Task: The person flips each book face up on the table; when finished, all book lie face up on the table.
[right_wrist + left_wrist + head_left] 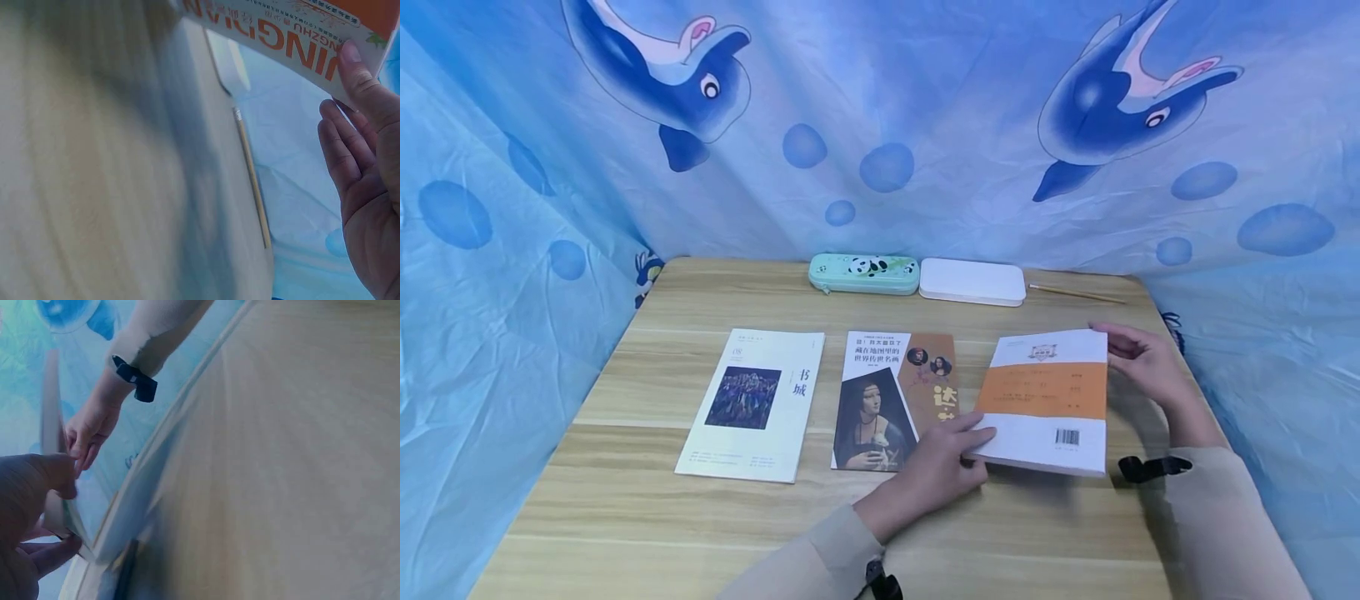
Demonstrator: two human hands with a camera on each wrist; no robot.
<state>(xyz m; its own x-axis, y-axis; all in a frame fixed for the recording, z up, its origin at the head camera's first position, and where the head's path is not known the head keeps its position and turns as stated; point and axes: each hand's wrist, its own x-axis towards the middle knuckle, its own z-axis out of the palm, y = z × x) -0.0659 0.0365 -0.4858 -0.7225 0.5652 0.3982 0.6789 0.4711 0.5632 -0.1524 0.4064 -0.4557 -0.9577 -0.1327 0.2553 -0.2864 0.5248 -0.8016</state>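
A book [1042,392] with a white and orange back cover and a barcode is raised over the right part of the table. My left hand [942,468] grips its lower left edge, thumb and fingers on opposite sides in the left wrist view. At its upper right corner, my right hand [1150,371] pinches the book; the right wrist view shows the thumb against the lettered cover [284,37] that faces down. Just left of it lies a book with a portrait of a woman [868,417], partly behind my left hand. Farther left lies a white book [751,404] with a dark picture.
Along the table's back edge lie a mint pencil case [865,275] with a panda, a white flat case [972,282] and a thin wooden pencil [1077,293]. Blue dolphin-print cloth [887,100] hangs behind and beside the wooden table [625,517].
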